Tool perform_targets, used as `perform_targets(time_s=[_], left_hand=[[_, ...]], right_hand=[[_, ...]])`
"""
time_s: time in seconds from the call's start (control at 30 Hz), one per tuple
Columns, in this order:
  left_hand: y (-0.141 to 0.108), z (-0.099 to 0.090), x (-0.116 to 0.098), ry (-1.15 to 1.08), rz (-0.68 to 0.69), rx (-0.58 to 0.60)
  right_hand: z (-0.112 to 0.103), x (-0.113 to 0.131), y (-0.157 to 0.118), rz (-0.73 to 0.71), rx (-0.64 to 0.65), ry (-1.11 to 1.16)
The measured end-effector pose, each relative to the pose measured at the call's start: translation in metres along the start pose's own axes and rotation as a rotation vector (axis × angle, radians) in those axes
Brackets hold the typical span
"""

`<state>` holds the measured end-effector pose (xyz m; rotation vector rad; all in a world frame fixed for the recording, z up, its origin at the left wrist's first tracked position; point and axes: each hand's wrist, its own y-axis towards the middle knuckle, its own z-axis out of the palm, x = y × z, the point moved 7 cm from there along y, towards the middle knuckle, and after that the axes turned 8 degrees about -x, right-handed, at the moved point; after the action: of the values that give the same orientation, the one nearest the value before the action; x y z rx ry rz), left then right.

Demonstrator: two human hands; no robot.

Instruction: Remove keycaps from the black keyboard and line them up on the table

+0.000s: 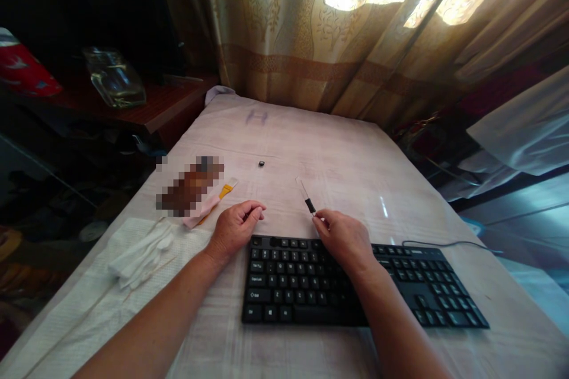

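A black keyboard [306,314] lies across the cloth-covered table in front of me. My right hand [344,240] is above its upper middle, closed on a wire keycap puller [310,206] with a black collar; its thin wire end points away from me. By the keyboard's upper left corner, my left hand [237,224] rests with fingers curled and thumb pressed against them; whatever they may hold is hidden. A dark gap shows in the keyboard's top row near the left. Farther back on the cloth sits a small black keycap [261,164].
Left of my left hand lie a yellow-handled brush [227,188], a pink cloth [202,212], a blurred-out brown item [189,188] and white tissue [144,251]. A keyboard cable [448,243] runs right. A glass jar [115,80] stands on a side desk; curtains hang behind.
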<state>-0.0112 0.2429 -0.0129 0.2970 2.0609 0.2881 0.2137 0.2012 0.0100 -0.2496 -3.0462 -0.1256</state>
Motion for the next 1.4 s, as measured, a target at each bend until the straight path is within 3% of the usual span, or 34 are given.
perform_targets(time_s=[0.2, 0.3, 0.4, 0.5, 0.6, 0.73, 0.87, 1.07, 1.27, 1.4], left_hand=[[0.001, -0.001, 0.004, -0.032, -0.039, -0.014], [0.002, -0.002, 0.006, -0.048, -0.064, -0.024], [0.002, -0.003, 0.006, -0.056, -0.073, -0.03], [0.002, -0.003, 0.005, -0.055, -0.071, -0.023], [0.002, -0.002, 0.004, -0.061, -0.068, -0.019], [0.002, -0.002, 0.003, -0.058, -0.071, -0.014], [0.002, -0.003, 0.003, -0.06, -0.063, -0.023], [0.004, -0.011, 0.005, -0.137, -0.106, -0.122], [0.005, -0.011, 0.01, -0.164, -0.137, -0.132], [0.004, -0.011, 0.012, -0.159, -0.136, -0.127]], right_hand=[[-0.003, -0.008, 0.002, -0.074, 0.036, -0.149], [-0.013, 0.005, -0.006, -0.153, -0.1, -0.059], [-0.021, 0.034, -0.02, -0.303, -0.222, 0.184], [-0.016, 0.062, -0.031, -0.437, -0.185, 0.344], [-0.006, 0.077, -0.034, -0.477, -0.129, 0.336], [0.003, 0.082, -0.034, -0.492, -0.067, 0.316], [-0.001, 0.08, -0.033, -0.453, -0.086, 0.402], [-0.006, 0.074, 0.002, -0.32, -0.121, 0.4], [0.009, 0.087, 0.06, -0.371, -0.141, 0.32], [0.022, 0.09, 0.074, -0.378, -0.093, 0.306]])
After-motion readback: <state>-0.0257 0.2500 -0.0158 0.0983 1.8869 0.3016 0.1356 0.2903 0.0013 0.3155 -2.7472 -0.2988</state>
